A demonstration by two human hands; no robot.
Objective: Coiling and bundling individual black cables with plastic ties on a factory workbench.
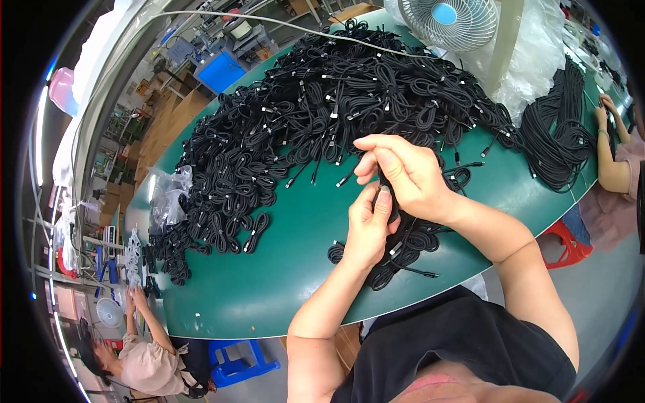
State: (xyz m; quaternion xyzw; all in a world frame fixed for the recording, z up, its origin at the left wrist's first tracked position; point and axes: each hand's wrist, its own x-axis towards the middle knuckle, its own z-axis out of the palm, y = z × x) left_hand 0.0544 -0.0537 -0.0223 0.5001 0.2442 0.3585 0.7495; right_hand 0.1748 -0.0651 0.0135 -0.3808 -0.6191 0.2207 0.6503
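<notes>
My left hand [368, 227] is closed around a dark bundle, which looks like a coiled black cable [392, 209], with the thumb pressed along it. Just above it, my right hand [415, 176] curls its fingers over the bundle's upper part; its index finger points left. Most of the bundle is hidden by the fingers. Under and beside my hands lies a small heap of coiled black cables [420, 243], some with silver plugs. Beyond them a big pile of bundled black cables [302, 117] spreads across the green table [295, 269].
A hank of long black cables [554, 144] lies at the right, near a person's arms [610, 151]. A white fan [449, 20] and clear plastic [537, 74] stand behind the pile. Another plastic bag [169, 198] lies left. A second person [144, 359] works at the left end.
</notes>
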